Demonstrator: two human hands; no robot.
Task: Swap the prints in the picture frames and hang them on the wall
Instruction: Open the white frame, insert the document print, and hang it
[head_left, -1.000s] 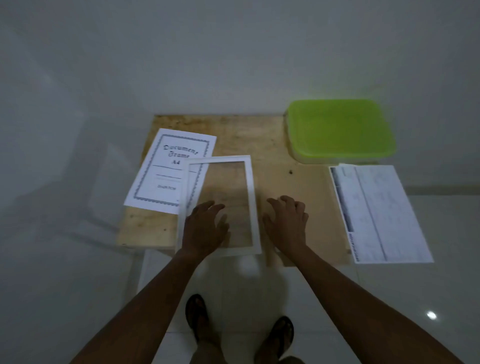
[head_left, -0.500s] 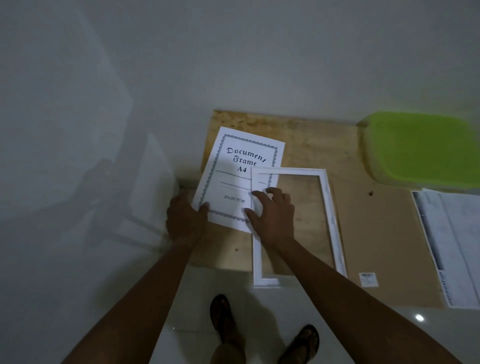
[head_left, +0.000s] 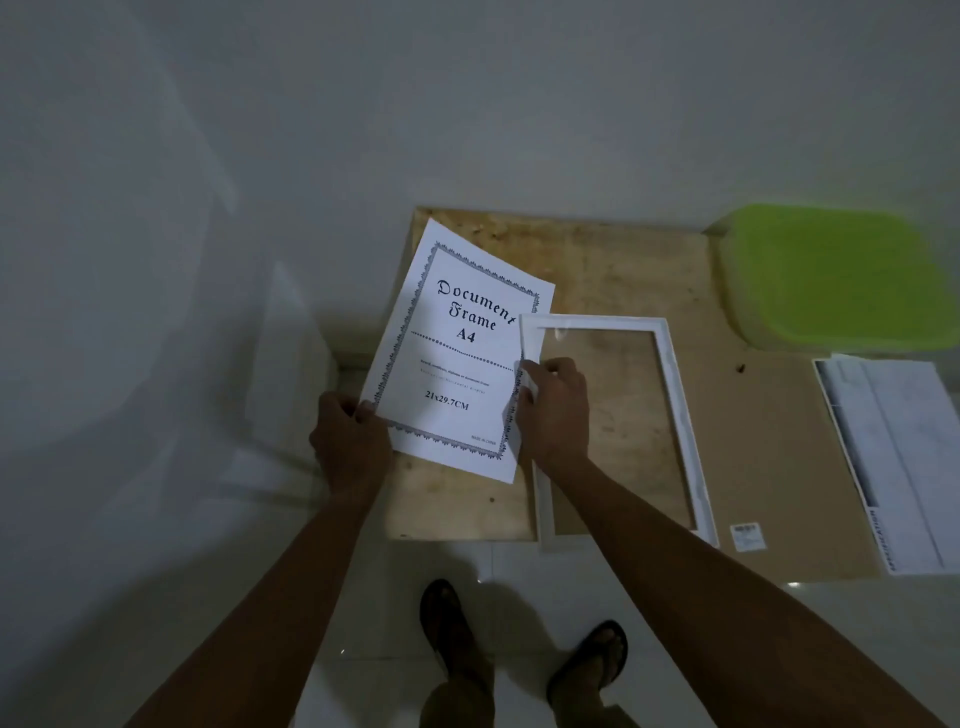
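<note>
You are at the step where a print goes into a frame. Your left hand (head_left: 350, 447) pinches the near left corner of the paper print (head_left: 457, 358), the one that says "Document Frame A4". Your right hand (head_left: 556, 410) is curled round the print's right edge, right where that edge meets the left bar of the white frame (head_left: 680, 415).

The print sits just left of the frame and is tilted. Its right edge overlaps the frame's far left corner. I cannot tell which one is on top.

The frame lies flat on the desk (head_left: 597, 260) with nothing in it, so you can see the wood through it. Its near end sticks out past the desk edge.

Next, I think you need to lift the print, turn it straight and lay it inside the frame so the edges line up. Paper bends easily, so hold both sides and go gently. The brown back board (head_left: 769, 447), just right of the frame, would likely go on after that.

Now count:
- One white frame. The task speaks of more, but only one shows here.
- One back board.
- Two sheets: the print you hold, and a second sheet (head_left: 898, 457) farther right of the frame, past the board.
- One green box (head_left: 836, 275), to the right of the frame and farther back.
</note>
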